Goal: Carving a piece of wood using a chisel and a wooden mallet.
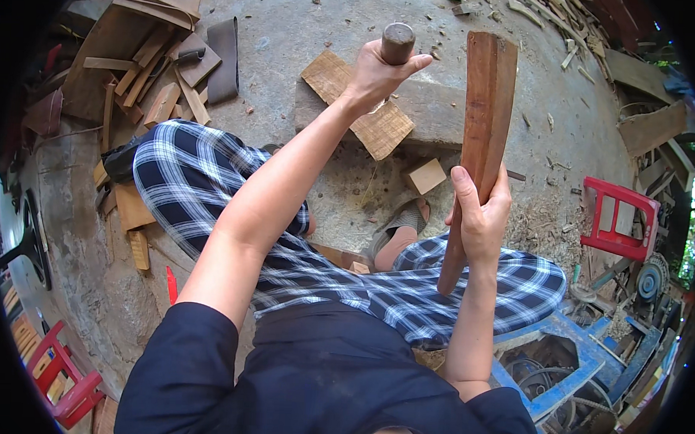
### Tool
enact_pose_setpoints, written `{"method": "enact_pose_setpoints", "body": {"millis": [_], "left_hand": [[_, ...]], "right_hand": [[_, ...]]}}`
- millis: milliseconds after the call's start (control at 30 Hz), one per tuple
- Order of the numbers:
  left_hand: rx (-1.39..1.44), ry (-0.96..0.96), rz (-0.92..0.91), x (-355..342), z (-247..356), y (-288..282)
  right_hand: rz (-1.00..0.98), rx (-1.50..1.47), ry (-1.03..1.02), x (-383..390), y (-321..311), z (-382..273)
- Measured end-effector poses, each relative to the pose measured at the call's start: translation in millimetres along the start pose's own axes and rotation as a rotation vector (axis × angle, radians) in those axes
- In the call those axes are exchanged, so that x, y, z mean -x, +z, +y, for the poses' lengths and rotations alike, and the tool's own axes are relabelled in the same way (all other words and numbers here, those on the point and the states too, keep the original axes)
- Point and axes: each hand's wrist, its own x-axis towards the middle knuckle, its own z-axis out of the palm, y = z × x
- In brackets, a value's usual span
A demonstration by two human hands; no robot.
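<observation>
My left hand (374,74) is closed around an upright tool with a round wooden handle (398,43). The handle's worn end points up; its lower part is hidden behind the hand. Beneath that hand, a light-brown wood block (385,132) lies slantwise across a thick grey plank (435,113) on the ground. My right hand (481,214) grips a long reddish-brown wooden club (487,107) by its narrower lower part, the broad end raised. The club is to the right of the handle and apart from it.
A small wood block (425,176) lies by my sandalled foot (400,234). Wood offcuts (164,103) pile up at the left. At the right are a red plastic stool (619,219) and a blue metal frame (549,362). A red marker (171,285) lies left of my arm.
</observation>
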Motion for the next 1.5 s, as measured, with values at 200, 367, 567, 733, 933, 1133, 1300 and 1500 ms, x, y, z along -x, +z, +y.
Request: {"method": "enact_pose_setpoints", "body": {"millis": [200, 367, 567, 733, 933, 1133, 1300, 1500], "left_hand": [[-0.035, 0.009, 0.008, 5.7, 6.3, 18.3], [-0.109, 0.128, 0.060, 22.8, -2.1, 54.6], [-0.204, 0.211, 0.201, 27.5, -4.8, 75.4], [-0.261, 0.297, 0.184, 29.2, -9.9, 78.5], [-0.230, 0.296, 0.178, 29.4, -17.3, 72.4], [-0.044, 0.233, 0.110, 13.6, -17.9, 37.9], [0.138, -0.037, 0.208, -8.4, 1.5, -7.7], [0.166, 0.002, 0.150, 5.9, 10.9, -3.8]], "right_hand": [[-0.026, -0.012, -0.025, -11.8, -1.4, -8.0], [0.058, -0.125, -0.319, -24.8, -5.9, -51.4], [0.000, 0.457, -0.201, -44.3, -3.8, -13.0], [0.115, 0.184, -0.243, -34.4, -10.8, -40.3], [-0.006, 0.432, -0.134, -43.1, 1.0, -5.4], [0.030, 0.343, -0.156, -29.5, 4.6, 1.7], [0.007, 0.222, -0.099, -21.6, 5.9, -4.4], [0.009, 0.188, -0.088, -17.1, 7.2, -3.9]]}}
